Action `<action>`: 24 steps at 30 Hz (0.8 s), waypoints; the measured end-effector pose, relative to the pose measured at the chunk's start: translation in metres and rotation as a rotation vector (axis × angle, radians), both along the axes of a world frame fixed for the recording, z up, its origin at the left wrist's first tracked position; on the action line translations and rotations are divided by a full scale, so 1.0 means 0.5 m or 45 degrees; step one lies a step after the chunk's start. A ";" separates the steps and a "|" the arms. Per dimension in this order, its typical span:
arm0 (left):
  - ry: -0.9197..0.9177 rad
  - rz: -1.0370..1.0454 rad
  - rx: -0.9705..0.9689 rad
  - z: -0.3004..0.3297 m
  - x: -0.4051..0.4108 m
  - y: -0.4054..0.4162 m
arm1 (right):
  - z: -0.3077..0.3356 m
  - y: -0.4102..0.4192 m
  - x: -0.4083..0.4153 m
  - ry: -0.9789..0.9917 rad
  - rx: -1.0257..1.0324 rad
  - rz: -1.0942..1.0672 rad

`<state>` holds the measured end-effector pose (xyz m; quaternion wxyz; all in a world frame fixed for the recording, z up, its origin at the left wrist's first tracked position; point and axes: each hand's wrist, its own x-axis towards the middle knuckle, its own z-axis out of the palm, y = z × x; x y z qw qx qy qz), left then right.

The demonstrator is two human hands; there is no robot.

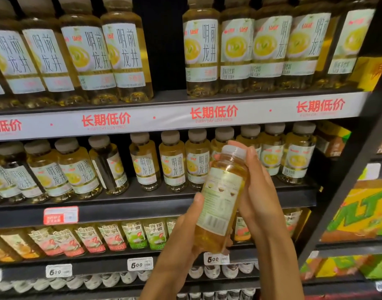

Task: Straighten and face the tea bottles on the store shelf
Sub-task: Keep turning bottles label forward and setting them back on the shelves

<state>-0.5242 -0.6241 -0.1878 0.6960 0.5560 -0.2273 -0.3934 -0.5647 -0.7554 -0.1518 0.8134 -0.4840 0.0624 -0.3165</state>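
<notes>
Both your hands clasp one bottle [221,198]: left hand [185,232] round its base, right hand [259,191] along its side, barcode facing you.

You grip clear glossy plastic bottle [221,198], pale matt cap [234,150], smooth printed label; matt black shelf edge [142,211], paper price tags [140,264].

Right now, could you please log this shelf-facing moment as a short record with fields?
held item: tea bottle, tilted, back label with barcode toward camera
left hand: grips the bottle's lower part
right hand: holds its upper side, fingers near the cap
middle shelf: row of tea bottles, one turned bottle not facing front
top shelf: gap in the bottle row
</notes>
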 end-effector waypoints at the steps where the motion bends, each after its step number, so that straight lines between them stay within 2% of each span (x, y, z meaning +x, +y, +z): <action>1: 0.107 -0.062 -0.047 0.001 -0.001 0.001 | 0.001 -0.001 0.000 -0.018 0.041 0.038; 4: 0.338 -0.234 -0.174 -0.003 -0.003 0.001 | -0.001 -0.002 0.005 -0.059 0.210 0.187; 7: 0.346 -0.290 -0.145 -0.015 -0.001 -0.003 | -0.005 -0.002 0.010 0.007 0.223 0.129; 9: 0.260 -0.258 -0.067 -0.019 -0.002 -0.004 | -0.007 -0.007 0.003 0.042 0.166 0.057; 13: -0.052 -0.049 0.112 -0.017 -0.006 -0.011 | -0.007 -0.010 -0.016 -0.007 -0.122 -0.021; 17: -0.093 0.043 0.057 -0.015 -0.023 -0.021 | 0.001 -0.007 -0.023 0.003 -0.163 -0.005; 20: 0.093 0.034 -0.051 -0.014 -0.028 -0.022 | 0.007 -0.005 -0.027 0.013 -0.188 0.037; 24: 0.341 -0.227 -0.224 -0.006 -0.026 -0.016 | 0.012 -0.005 -0.031 -0.074 -0.019 0.172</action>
